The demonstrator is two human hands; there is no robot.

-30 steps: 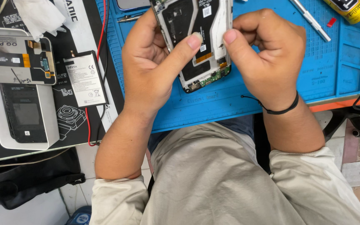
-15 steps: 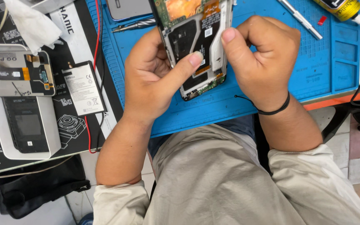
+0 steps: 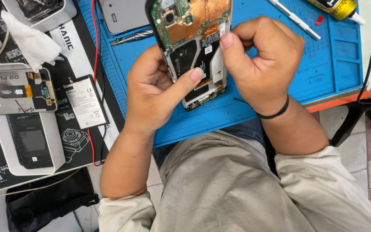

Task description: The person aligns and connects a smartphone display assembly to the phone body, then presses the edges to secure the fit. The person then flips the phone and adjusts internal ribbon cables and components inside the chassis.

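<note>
We've got an opened phone [image 3: 196,51] w/ its back off, held up over the blue mat [image 3: 331,64], just above the near edge. Inside: copper-coloured shielding up top, green circuit board w/ a round camera lens, black battery bay in the middle, thin pale frame rim.

Our left hand [image 3: 155,90] cradles the phone from below/left, fingers curled behind it, thumb laid flat across the black bay. Our right hand [image 3: 263,60] is bunched nearly into a fist at the phone's right edge, thumb tip pressed on the frame; can't tell whether anything's pinched in the fingers. Thin black band on that wrist.

The mat is rubbery, ribbed along its left side, w/ moulded square trays at right. On it: a grey phone back [image 3: 123,15], a metal drill bit [image 3: 132,38], a slim silver screwdriver [image 3: 295,19], a yellow glue tube [image 3: 336,6] w/ white nozzle.

Left of the mat, a black printed pad [image 3: 71,141] carries a flat battery [image 3: 84,103], a silver phone panel [image 3: 13,92], a crumpled white tissue [image 3: 28,41], and a red wire [image 3: 93,47]. Bench edge is orange; floor below is tiled.
</note>
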